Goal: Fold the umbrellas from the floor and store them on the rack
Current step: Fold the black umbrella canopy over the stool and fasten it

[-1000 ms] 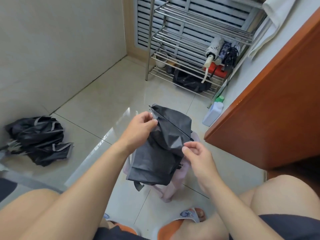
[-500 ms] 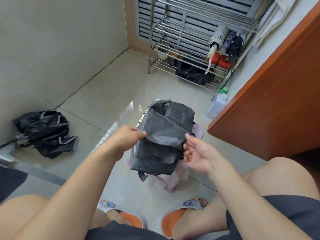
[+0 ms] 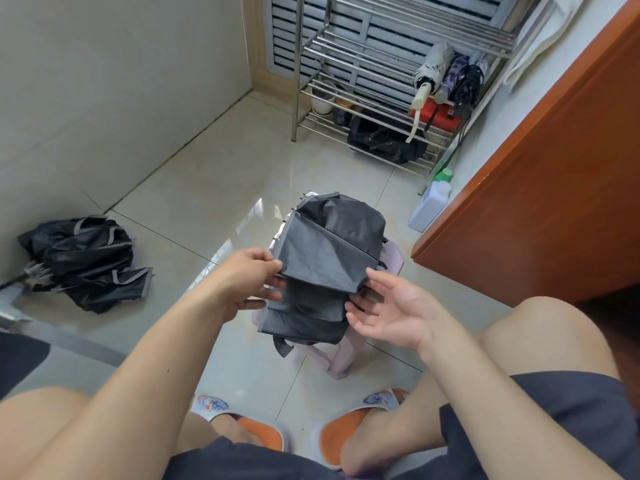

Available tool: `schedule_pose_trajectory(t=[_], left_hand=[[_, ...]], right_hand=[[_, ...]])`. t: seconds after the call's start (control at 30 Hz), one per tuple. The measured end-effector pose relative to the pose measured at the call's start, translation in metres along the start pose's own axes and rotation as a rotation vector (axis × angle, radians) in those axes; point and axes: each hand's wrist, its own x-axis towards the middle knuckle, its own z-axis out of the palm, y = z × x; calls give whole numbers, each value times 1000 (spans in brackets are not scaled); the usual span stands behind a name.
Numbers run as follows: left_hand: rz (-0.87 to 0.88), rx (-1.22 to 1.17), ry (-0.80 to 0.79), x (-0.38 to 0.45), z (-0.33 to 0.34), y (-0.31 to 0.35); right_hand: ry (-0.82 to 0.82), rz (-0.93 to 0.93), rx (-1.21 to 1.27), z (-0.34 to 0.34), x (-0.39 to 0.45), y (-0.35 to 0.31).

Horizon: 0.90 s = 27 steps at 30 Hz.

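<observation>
**One panel folded, right hand released**

Both hands work the black umbrella (image 3: 325, 268) lying on the pink stool (image 3: 391, 258). The left hand (image 3: 249, 278) pinches the canopy's near-left corner. The right hand (image 3: 388, 306), which pinched a pleat one second ago, now lies open, palm up, fingertips beside the fabric. Judgement: pleating continues; the rack (image 3: 377, 84) stands well beyond both hands.

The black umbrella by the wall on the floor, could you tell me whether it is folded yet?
Not folded: the black umbrella lies in a loose crumpled heap on the floor tiles, panels splayed, ribs sticking out.
</observation>
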Motion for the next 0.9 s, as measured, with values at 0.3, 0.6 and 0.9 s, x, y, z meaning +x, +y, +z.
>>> schedule_pose_trajectory(t=[0.3, 0.6, 0.9], left_hand=[[47, 43, 44, 1, -1, -7], [18, 93, 65, 3, 4, -10], [-61, 184, 128, 20, 8, -34]], right_hand=[[137, -120, 48, 23, 5, 17], [264, -219, 24, 13, 11, 39], [519, -492, -562, -5, 18, -8]])
